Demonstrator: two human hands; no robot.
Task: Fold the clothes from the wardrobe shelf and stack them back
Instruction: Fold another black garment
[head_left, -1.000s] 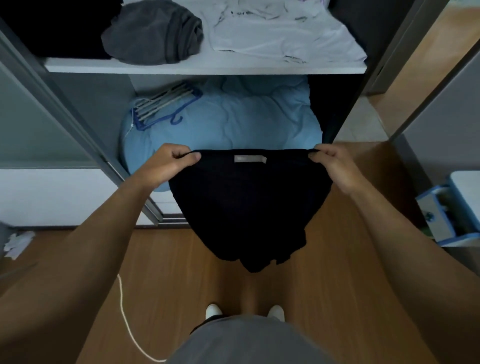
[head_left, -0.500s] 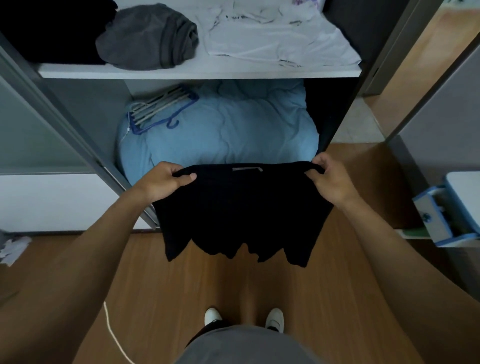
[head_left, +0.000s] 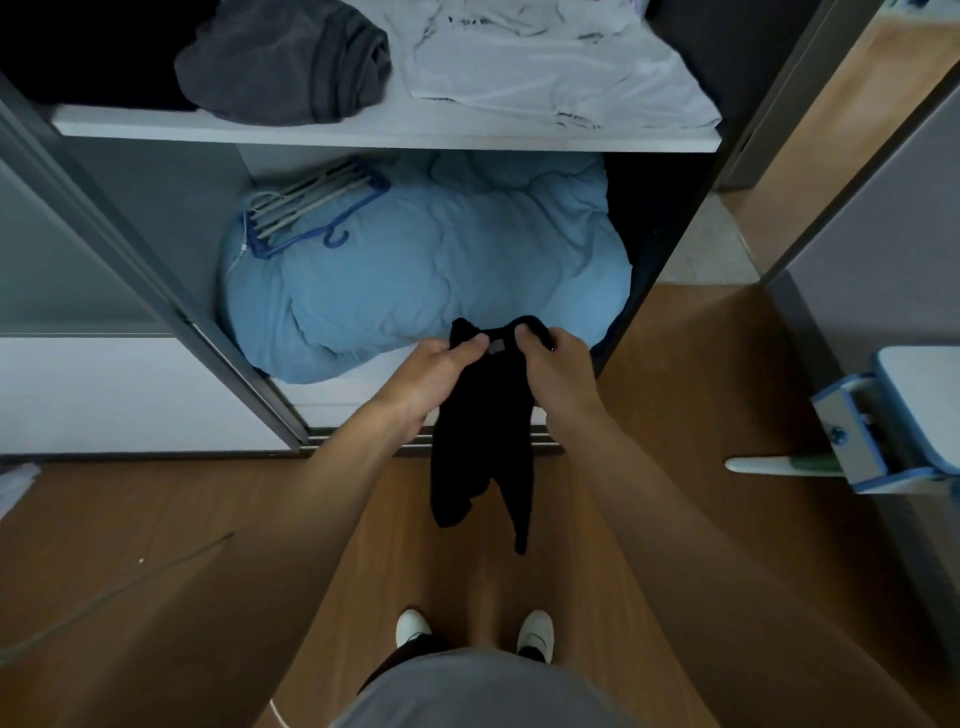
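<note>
Open grey wardrobe (head_left: 135, 270): the white upper shelf (head_left: 363, 132) carried a crumpled dark grey garment (head_left: 283, 60) and a rumpled white shirt (head_left: 550, 73), neither looking folded. The lower compartment held a puffy light-blue duvet (head_left: 426, 270) with a bundle of blue and white hangers (head_left: 311, 208) on top. I noted the soft black garment (head_left: 483, 431) hanging over the wooden floor (head_left: 171, 571), gathered narrow at its label. Left hand (head_left: 431, 374) and right hand (head_left: 556, 371) each pinched its top edge, close together. Judged: first fold under way; stacking not started.
</note>
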